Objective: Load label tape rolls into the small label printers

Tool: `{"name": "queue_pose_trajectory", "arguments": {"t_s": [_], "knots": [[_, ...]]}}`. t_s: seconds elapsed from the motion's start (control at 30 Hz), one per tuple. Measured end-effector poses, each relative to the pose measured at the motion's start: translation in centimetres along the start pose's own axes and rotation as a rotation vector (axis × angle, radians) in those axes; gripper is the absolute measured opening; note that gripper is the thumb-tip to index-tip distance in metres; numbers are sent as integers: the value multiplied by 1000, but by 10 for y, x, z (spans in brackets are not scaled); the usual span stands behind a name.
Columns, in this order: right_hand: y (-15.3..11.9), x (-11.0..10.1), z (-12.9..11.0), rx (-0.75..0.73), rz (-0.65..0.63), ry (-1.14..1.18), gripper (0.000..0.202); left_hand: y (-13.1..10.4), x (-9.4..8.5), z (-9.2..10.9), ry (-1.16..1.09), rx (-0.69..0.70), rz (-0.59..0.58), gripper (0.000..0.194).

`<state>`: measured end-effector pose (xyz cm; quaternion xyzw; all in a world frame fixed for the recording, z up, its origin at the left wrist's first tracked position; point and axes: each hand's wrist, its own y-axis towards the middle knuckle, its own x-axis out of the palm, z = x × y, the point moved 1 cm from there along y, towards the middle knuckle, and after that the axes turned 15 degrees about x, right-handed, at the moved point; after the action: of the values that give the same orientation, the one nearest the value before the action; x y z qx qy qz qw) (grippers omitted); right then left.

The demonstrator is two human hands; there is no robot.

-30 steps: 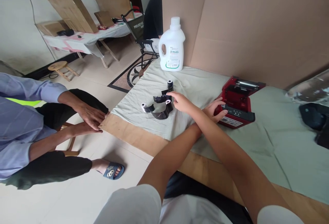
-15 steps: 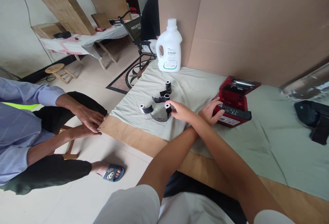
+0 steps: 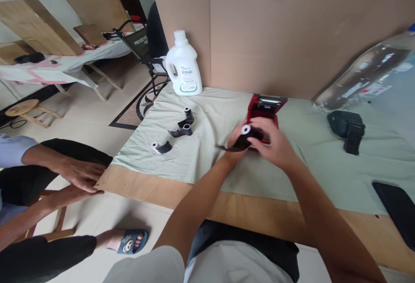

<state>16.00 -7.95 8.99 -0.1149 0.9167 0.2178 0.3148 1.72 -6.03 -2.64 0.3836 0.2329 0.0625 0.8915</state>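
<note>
- The red box point(image 3: 263, 112) sits on a pale cloth point(image 3: 210, 110) with its lid raised; its front is largely hidden by hands and roll.
- The right hand point(image 3: 274, 142) is just in front of the box, fingers and thumb pinching a black roll point(image 3: 253, 133) between them.
- That roll is tilted, its white core end up and to the left; a loose tail runs out leftward from it.
- The left hand point(image 3: 236, 136) is at the box's front left, partly behind the roll. Its grip cannot be told, nor whether it touches the box or the roll.
- Left of the box, well apart from it, three smaller rolls lie on the cloth: a far roll point(image 3: 187, 116), a middle roll point(image 3: 183, 131) and a near roll point(image 3: 162, 146), each with a dark strip partly unwound.
- A white jug point(image 3: 184, 69) stands upright behind and left of the box.
- Behind the box rises a cardboard panel point(image 3: 292, 40).
- Right of the box lies a black device point(image 3: 346, 127); farther right and nearer the wearer is a phone point(image 3: 397, 213).
- Well left of the box, a co-worker's hands point(image 3: 78, 172) rest near the table corner.
</note>
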Motion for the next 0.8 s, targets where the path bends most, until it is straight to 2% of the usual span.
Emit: {"name": "queue_pose_trajectory", "arguments": {"t_s": [0.03,0.1,0.17,0.23,0.33,0.47,0.57,0.8], "knots": [[1,-20,12,56,49,-29,40,0,-1,1,-14,24,-9,42],[11,-48,38,164,90,-99,36,1,-2,3,-15,87,54,43],[28,-59,60,218,77,-150,33,0,-2,7,46,173,103,43],[47,-55,77,220,20,-175,32,-1,-1,13,137,266,90,39],[67,-35,90,218,-100,-270,32,-4,2,18,237,366,-48,30],[79,-13,94,331,-84,-426,31,-6,4,17,276,431,-209,39],[85,-6,95,415,-88,-426,33,-6,3,14,282,418,-210,43],[92,1,88,511,-201,-511,27,-6,4,13,279,406,-167,40]]}}
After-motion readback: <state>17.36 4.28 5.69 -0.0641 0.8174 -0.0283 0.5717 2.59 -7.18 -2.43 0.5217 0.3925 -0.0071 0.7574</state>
